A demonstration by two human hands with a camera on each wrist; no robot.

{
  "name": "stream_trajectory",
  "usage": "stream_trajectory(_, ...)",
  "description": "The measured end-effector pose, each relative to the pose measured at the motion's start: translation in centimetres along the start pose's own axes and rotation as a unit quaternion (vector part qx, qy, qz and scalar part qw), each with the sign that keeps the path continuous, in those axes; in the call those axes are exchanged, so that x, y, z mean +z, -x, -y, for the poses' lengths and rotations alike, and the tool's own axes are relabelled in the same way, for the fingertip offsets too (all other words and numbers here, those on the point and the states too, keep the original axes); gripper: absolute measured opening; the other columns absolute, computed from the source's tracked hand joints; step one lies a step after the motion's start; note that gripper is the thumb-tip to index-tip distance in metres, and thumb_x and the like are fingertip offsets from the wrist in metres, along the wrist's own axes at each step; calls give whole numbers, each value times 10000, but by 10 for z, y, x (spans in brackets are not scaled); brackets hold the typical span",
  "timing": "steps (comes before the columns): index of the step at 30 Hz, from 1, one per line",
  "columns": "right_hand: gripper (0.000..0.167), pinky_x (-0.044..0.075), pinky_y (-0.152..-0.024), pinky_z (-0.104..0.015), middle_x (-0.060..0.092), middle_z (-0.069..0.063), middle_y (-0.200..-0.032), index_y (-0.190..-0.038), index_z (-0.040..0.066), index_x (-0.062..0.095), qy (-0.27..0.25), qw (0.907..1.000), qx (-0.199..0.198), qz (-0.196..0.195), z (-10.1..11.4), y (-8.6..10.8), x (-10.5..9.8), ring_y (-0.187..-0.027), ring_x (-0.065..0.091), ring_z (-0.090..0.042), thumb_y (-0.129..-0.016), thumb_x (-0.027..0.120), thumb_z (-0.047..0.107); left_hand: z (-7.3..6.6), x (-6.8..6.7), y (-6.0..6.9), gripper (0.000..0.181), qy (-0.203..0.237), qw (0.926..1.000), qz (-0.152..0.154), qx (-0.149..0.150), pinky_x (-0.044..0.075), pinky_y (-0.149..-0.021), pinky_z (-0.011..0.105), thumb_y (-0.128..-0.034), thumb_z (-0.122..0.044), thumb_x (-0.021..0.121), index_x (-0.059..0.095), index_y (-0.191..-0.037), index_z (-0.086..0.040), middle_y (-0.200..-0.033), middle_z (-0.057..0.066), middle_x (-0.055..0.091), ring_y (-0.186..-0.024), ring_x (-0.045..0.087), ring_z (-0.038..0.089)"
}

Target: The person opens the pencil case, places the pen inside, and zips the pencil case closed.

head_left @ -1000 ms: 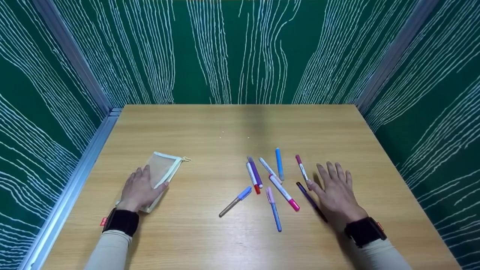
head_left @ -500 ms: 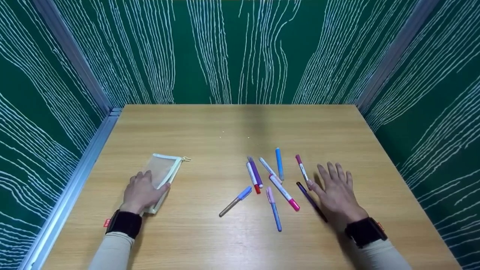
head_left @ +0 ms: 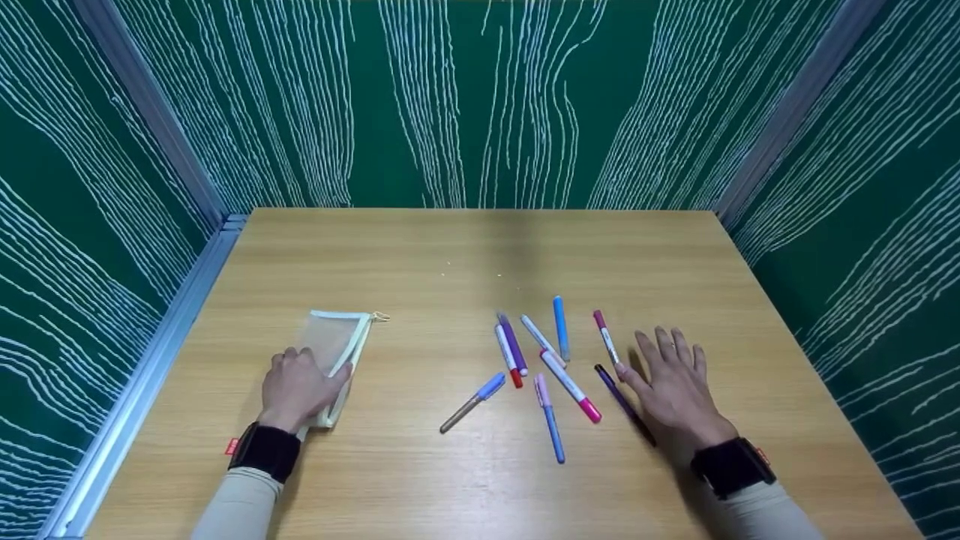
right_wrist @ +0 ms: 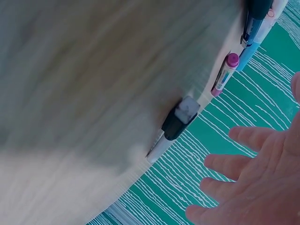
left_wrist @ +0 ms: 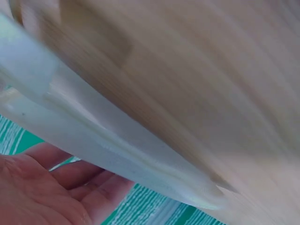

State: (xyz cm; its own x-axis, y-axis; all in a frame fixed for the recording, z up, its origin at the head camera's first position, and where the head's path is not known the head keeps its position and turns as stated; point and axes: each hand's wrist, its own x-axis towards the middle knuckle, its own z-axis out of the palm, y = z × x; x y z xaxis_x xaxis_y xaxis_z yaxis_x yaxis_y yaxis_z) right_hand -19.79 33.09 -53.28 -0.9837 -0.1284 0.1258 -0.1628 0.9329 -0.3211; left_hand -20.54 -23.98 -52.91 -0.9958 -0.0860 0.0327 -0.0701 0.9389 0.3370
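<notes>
My left hand (head_left: pixel 300 390) grips a translucent mesh pouch (head_left: pixel 330 341) with pale blue trim, at the table's left side. Its thumb lies along the pouch's right edge. In the left wrist view the pouch (left_wrist: pixel 108 131) runs diagonally, with fingers (left_wrist: pixel 105 192) partly hidden behind it. My right hand (head_left: pixel 679 394) is spread, palm down, holding nothing. Closest to its thumb are a white marker with a maroon cap (head_left: pixel 606 337) and a dark pen (head_left: pixel 625 405). Its straight fingers also show in the right wrist view, beside a marker with a magenta end (right_wrist: pixel 227 74).
Several pens and markers lie scattered between the hands on the wooden table (head_left: pixel 405 480): a blue marker (head_left: pixel 561 328), a pink-capped white marker (head_left: pixel 570 386), a purple one (head_left: pixel 514 345) and a blue-capped pen (head_left: pixel 472 403). Green walls (head_left: pixel 360 150) with white lines enclose the table.
My left hand has moved a little to the right, and the pouch has shifted with it. The right hand and the pens stay nearly where they were.
</notes>
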Motion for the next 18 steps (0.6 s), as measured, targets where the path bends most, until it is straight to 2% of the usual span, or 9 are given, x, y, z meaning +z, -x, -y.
stream_trajectory(5, 788, -36, -1150, -716, 202, -353, -1610, -1564, 6, 348, 15, 10000, 19, 18, 1, 0, 0, -1507, 62, -540, -1037, 468, 579, -9, 3, 0, 815, 96, 9998, 93, -131, 504, -798, 581, -909, -621, 612, 616, -1101, 171, -1046, 313, 593, -1021, 561, 467)
stream_trajectory(11, 789, -36, -1149, -719, 210, -354, -1608, -1561, 5, 354, 12, 10000, 24, 8, 2, 1, 1, -1509, 62, -535, -1036, 470, 582, -21, 9, -2, 832, -2, 9996, 208, -198, 514, -791, 566, -900, -652, 592, 623, -1101, 155, -1048, 303, 597, -1014, 566, 447)
stream_trajectory(18, 775, -22, -1142, -729, 228, -354, -1603, -1556, 10, 365, 10, 10000, 1, -8, 2, 0, 2, -1505, 77, -539, -1031, 501, 562, -35, 14, -3, 805, -18, 9999, 95, -113, 526, -773, 562, -897, -651, 593, 650, -1037, 139, -1015, 300, 614, -1001, 590, 455)
